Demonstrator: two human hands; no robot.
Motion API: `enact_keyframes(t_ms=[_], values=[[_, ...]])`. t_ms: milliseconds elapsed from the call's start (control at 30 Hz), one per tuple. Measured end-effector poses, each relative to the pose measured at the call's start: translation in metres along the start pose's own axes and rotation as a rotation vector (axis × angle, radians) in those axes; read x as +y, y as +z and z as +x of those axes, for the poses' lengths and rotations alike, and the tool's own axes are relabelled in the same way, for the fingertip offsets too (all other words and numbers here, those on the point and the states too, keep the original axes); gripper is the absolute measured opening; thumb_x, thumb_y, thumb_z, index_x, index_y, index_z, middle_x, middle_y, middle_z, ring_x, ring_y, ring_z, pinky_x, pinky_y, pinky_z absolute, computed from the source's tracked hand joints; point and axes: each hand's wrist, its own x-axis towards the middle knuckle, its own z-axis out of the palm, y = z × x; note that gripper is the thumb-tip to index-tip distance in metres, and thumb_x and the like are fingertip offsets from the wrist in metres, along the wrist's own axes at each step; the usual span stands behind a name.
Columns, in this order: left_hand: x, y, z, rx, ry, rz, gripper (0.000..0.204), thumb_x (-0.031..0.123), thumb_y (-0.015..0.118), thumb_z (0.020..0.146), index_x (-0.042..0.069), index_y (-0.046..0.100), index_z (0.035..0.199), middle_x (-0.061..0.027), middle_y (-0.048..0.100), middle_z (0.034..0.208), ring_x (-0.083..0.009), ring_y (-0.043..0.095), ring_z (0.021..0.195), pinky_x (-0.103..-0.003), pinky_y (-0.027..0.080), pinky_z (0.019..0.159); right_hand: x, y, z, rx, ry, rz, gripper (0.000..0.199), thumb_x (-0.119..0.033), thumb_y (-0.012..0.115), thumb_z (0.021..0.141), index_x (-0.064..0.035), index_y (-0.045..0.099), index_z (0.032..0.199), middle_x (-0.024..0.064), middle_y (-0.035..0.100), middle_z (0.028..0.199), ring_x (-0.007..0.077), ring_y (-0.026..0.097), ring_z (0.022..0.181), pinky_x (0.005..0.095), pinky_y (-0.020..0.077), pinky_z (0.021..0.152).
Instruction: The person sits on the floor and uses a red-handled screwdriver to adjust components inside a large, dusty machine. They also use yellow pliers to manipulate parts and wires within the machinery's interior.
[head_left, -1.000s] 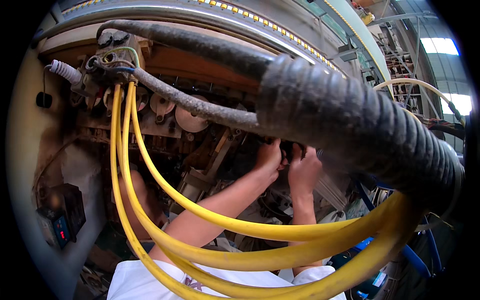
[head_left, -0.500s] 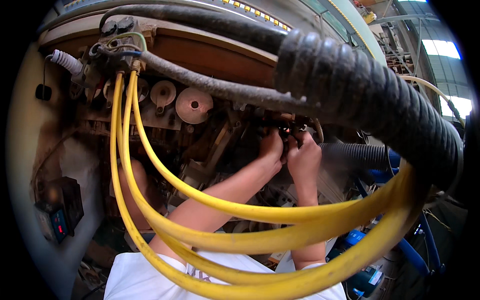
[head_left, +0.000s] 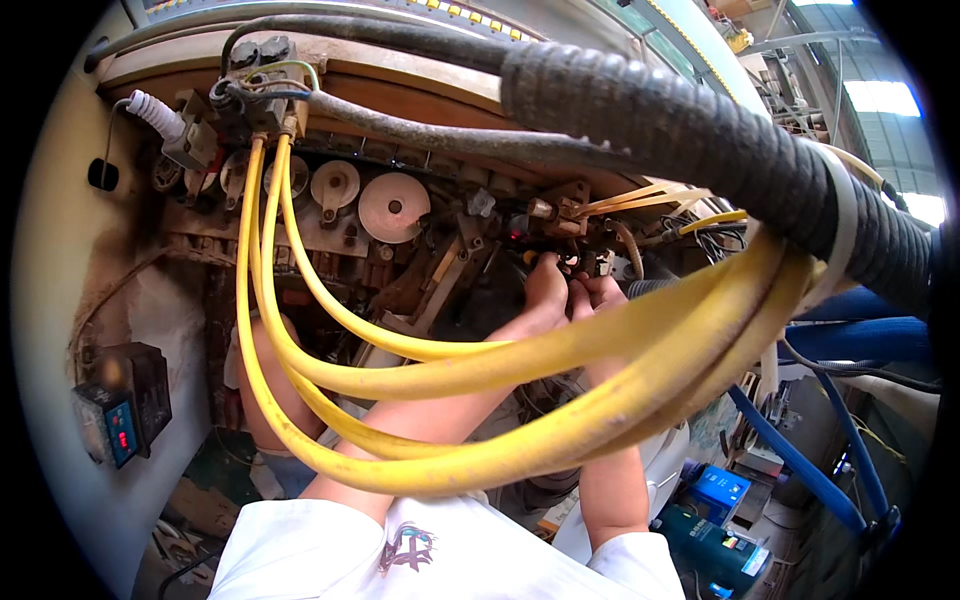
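Deep under the machine's edge, my left hand (head_left: 545,286) and my right hand (head_left: 602,292) are close together with fingers bent. Both pinch at a small dark fitting (head_left: 571,262), too small and shadowed for me to name. Just above it sits a brownish metal block (head_left: 572,210) with thin yellow tubes (head_left: 640,200) running off to the right. Thick yellow hoses (head_left: 420,380) loop in front of my forearms and hide part of the right one. A beige curved tube (head_left: 630,246) hangs beside my right hand.
A black corrugated hose (head_left: 660,110) crosses above my hands. Round discs (head_left: 394,208) line the machine on the left, below a valve block (head_left: 262,88). A small box with a lit display (head_left: 118,420) is on the left wall. Blue pipes (head_left: 800,460) and a green motor (head_left: 712,548) stand low right.
The view has shifted, so the black hose and yellow hoses sit higher and the metal block with thin tubes now shows. Both hands stay at the same spot.
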Motion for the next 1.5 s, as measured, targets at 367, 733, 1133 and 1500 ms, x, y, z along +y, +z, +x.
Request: enact_keyframes(t_ms=[367, 733, 1133, 1500], values=[[-0.041, -0.044, -0.065, -0.289, 0.374, 0.461, 0.034, 0.034, 0.057, 0.099, 0.002, 0.068, 0.098, -0.0113, 0.072, 0.091, -0.0203, 0.066, 0.085, -0.038, 0.052, 0.079, 0.032, -0.004, -0.077, 0.227, -0.228, 0.345, 0.013, -0.003, 0.066, 0.101, 0.004, 0.064, 0.111, 0.0098, 0.073, 0.111, 0.0092, 0.066, 0.09, 0.0237, 0.0529, 0.077], [-0.011, -0.134, -0.194, -0.763, 0.244, 1.213, 0.04, 0.025, 0.069, 0.099, -0.002, 0.058, 0.126, -0.0084, 0.068, 0.105, -0.0152, 0.064, 0.094, -0.033, 0.055, 0.086, 0.107, -0.044, -0.208, -0.388, 0.049, 0.748, 0.043, -0.043, 0.057, 0.107, -0.0019, 0.057, 0.119, 0.0033, 0.063, 0.092, 0.0075, 0.055, 0.068, 0.0233, 0.0432, 0.058], [0.002, -0.165, -0.242, -0.795, 0.031, 1.696, 0.033, 0.027, 0.076, 0.095, 0.003, 0.07, 0.118, -0.0045, 0.072, 0.096, -0.0117, 0.064, 0.088, -0.031, 0.053, 0.081, 0.147, -0.052, -0.303, -0.382, -0.057, 0.592, 0.042, -0.041, 0.066, 0.103, -0.0032, 0.057, 0.087, -0.0031, 0.051, 0.067, 0.0067, 0.043, 0.064, 0.0266, 0.039, 0.057], [0.006, -0.117, -0.281, -0.944, 0.475, 1.455, 0.079, 0.023, 0.09, 0.081, 0.009, 0.051, 0.147, -0.0086, 0.066, 0.123, -0.0185, 0.06, 0.123, -0.037, 0.049, 0.105, 0.114, -0.071, -0.3, -0.159, -0.201, 0.613, 0.028, -0.017, 0.073, 0.098, 0.0021, 0.068, 0.118, 0.009, 0.073, 0.092, 0.0129, 0.066, 0.079, 0.0268, 0.0521, 0.07]])
